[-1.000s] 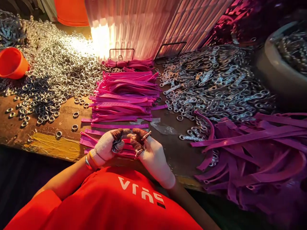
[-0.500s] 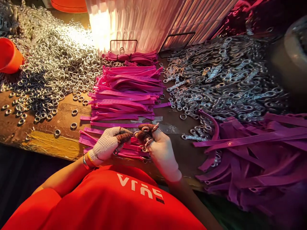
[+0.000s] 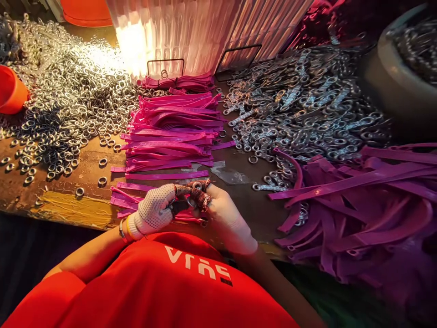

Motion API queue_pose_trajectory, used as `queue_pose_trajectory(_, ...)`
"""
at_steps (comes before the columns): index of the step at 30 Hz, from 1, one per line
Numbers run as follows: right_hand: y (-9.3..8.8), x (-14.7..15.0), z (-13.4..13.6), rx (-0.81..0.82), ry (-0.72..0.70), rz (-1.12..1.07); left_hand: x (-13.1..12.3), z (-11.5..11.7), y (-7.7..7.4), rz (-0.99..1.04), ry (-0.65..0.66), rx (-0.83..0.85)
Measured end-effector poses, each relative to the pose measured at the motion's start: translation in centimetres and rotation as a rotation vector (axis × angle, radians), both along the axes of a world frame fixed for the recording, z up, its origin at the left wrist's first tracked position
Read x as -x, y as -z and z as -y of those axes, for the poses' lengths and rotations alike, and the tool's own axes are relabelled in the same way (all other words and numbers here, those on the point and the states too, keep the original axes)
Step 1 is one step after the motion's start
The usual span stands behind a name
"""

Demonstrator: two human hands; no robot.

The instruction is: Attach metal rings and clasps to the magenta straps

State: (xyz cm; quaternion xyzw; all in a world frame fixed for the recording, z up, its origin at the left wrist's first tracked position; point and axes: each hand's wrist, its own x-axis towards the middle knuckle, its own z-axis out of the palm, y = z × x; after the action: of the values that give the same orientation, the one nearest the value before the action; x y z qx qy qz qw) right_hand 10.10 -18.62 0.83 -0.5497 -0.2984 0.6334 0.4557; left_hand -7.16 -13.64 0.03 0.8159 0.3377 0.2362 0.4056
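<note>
My left hand (image 3: 155, 207), in a white dotted glove with dark brown fingertips, is closed in a pinch against the fingers of my right hand. What it grips is hidden. My right hand (image 3: 225, 214), gloved in white with the same brown fingertips, is closed around small metal rings. One metal ring (image 3: 197, 185) shows on top of its fingers, and a second ring (image 3: 191, 202) sits lower, where the fingertips of both hands meet. Beneath and beyond the hands lie bright pink straps (image 3: 167, 176), laid crosswise in a stack.
Heaped loose rings (image 3: 68, 114) cover the left, near an orange cup (image 3: 12, 91). Metal zipper-pull-like links (image 3: 300, 105) pile up on the right, before a grey bucket (image 3: 392, 59). Purple straps (image 3: 355, 205) hang over the right edge. A ribbed translucent panel (image 3: 177, 36) stands behind.
My hands have drawn together, with the left fingertips now overlapping the right ones. The view has shifted slightly to the right, so more of the bucket shows.
</note>
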Motion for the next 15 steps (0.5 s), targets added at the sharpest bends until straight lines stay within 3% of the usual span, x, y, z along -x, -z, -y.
queue_pose_trajectory(4, 0.4, 0.3, 1.0, -0.069, 0.003, 0.154, 0.7, 1.1, 0.3, -0.120, 0.044, 0.000)
queue_pose_trajectory(7, 1.1, 0.4, 1.7, -0.129, -0.049, 0.262, 1.2, 1.4, 1.4, -0.204, 0.186, -0.009)
queue_pose_trajectory(11, 1.4, 0.5, 1.9, -0.132, -0.114, 0.234, 1.2, 1.5, 2.9, -0.274, 0.334, -0.034)
queue_pose_trajectory(13, 1.4, 0.4, 2.0, -0.104, -0.145, 0.206, 1.0, 1.6, 2.8, -0.244, 0.296, 0.034)
queue_pose_trajectory(15, 1.5, 0.0, 2.0, -0.133, -0.185, 0.261, 0.7, 1.7, 2.0, -0.159, 0.177, 0.157)
